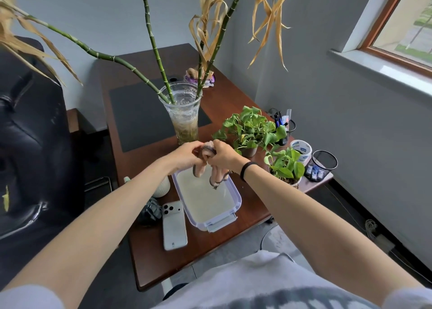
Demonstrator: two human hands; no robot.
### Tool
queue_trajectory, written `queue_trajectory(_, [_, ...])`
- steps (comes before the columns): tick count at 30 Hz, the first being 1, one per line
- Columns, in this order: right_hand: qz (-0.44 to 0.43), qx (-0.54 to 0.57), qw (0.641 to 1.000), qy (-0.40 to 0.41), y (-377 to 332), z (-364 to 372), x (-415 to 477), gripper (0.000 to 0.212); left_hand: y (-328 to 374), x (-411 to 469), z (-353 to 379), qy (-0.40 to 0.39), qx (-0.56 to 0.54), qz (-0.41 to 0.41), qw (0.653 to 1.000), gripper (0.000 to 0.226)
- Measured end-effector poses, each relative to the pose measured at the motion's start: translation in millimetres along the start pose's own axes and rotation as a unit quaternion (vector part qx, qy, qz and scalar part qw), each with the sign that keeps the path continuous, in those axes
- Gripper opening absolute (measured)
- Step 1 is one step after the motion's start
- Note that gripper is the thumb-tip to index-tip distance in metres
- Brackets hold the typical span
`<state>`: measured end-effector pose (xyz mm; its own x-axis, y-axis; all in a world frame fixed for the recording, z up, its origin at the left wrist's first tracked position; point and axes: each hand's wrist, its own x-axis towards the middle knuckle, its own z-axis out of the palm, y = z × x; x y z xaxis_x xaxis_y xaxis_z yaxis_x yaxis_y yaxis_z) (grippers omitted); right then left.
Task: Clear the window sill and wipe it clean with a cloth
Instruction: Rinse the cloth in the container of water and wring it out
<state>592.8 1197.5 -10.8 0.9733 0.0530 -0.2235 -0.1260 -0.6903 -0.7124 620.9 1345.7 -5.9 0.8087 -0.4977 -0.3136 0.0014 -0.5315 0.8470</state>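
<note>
My left hand point(187, 155) and my right hand point(224, 155) both grip a twisted pinkish cloth point(202, 168) with a dark edge. I hold it above a clear plastic tub point(235, 192) of cloudy water on the wooden desk point(145, 257). Two ends of the cloth hang down toward the water. The grey window sill point(378, 68) runs along the upper right, below the wood-framed window, and nothing stands on the part I can see.
On the desk stand a glass vase of bamboo stalks point(185, 114), two potted green plants point(250, 131) point(286, 166), a tape roll point(301, 148), two mesh cups point(323, 165) point(288, 125), a phone point(174, 224) and a white ribbed pot point(162, 187). A black chair point(30, 145) is at left.
</note>
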Motion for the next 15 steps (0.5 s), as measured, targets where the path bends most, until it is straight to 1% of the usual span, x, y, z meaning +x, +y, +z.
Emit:
queue_trajectory(2, [0.002,0.051,0.999,0.014,0,-1,1,0.046,-6,8,-1,0.044,0.002,0.004,0.999,0.027])
queue_trajectory(3, [-0.003,0.074,0.997,0.023,0,-1,2,0.058,-12,12,-2,0.054,0.015,-0.007,0.998,0.026])
queue_trajectory(5, [-0.013,0.098,0.994,0.038,-1,-4,4,0.078,-24,14,-4,0.053,0.063,-0.038,0.996,0.022])
queue_trajectory(6, [-0.011,0.104,0.994,0.038,-2,-6,5,0.084,-29,14,-3,0.049,0.076,-0.049,0.995,0.018])
queue_trajectory(7, [-0.006,0.109,0.993,0.032,-4,-8,5,0.086,-35,13,-2,0.047,0.075,-0.057,0.994,0.014])
queue_trajectory(9, [-0.007,0.113,0.993,0.011,-7,-11,4,0.083,-38,10,1,0.051,0.031,-0.057,0.997,0.016])
queue_trajectory(11, [-0.014,0.134,0.991,-0.006,-8,-11,3,0.078,-34,7,6,0.034,-0.009,-0.052,0.998,0.027])
queue_trajectory(13, [-0.016,0.166,0.986,-0.011,-11,-8,2,0.072,-32,7,12,0.004,-0.023,-0.056,0.998,0.047])
queue_trajectory(14, [-0.017,0.172,0.985,-0.004,-12,-6,1,0.070,-31,7,16,-0.006,-0.027,-0.058,0.998,0.050])
queue_trajectory(15, [-0.016,0.167,0.986,0.008,-14,-4,3,0.067,-32,8,20,-0.009,-0.027,-0.059,0.998,0.049])
